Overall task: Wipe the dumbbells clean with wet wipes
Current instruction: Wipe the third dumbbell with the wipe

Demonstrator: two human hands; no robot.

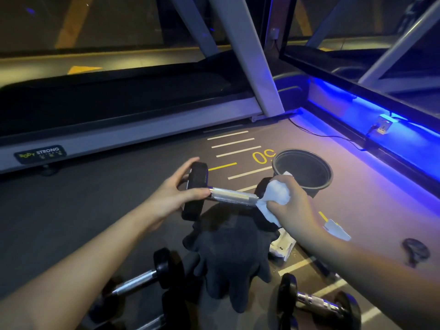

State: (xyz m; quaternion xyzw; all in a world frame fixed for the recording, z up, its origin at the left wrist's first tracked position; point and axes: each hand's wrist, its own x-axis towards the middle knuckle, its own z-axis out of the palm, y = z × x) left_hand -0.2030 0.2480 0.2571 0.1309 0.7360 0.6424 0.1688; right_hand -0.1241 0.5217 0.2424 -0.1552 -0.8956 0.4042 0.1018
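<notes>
Holding the black hex-ended dumbbell with the knurled chrome handle [228, 195] up off the floor, near the middle of the view, the person has it roughly level, its far end toward 2 o'clock. The left hand [176, 194] grips the near black head, fingers curled over its top and thumb lying along the start of the bar. The right hand [291, 206] has its fingers closed round a bunched white wet wipe [273, 198], which is pressed against the junction of the handle and the far head.

To do this step well, I judge the wipe should be wrapped round the bar, not dabbed at it, so the knurling gets scrubbed all the way round; turning the dumbbell with the left hand while the right stays clamped would reach the underside. A firm hold on the near head matters, since a damp chrome bar is likely slippery. Working from the far head toward 9 o'clock along the handle, then over each black face, would cover everything.

Below, toward 6 o'clock, a dark grey cloth [233, 260] lies crumpled on the floor, with a white wipe packet [283, 248] just beside it. Two more black-and-chrome dumbbells wait on the floor, one at 7 o'clock [142, 279] and one at 5 o'clock [319, 303]. A round dark bin [302, 169] stands just behind the right hand, handy for the used wipe
</notes>
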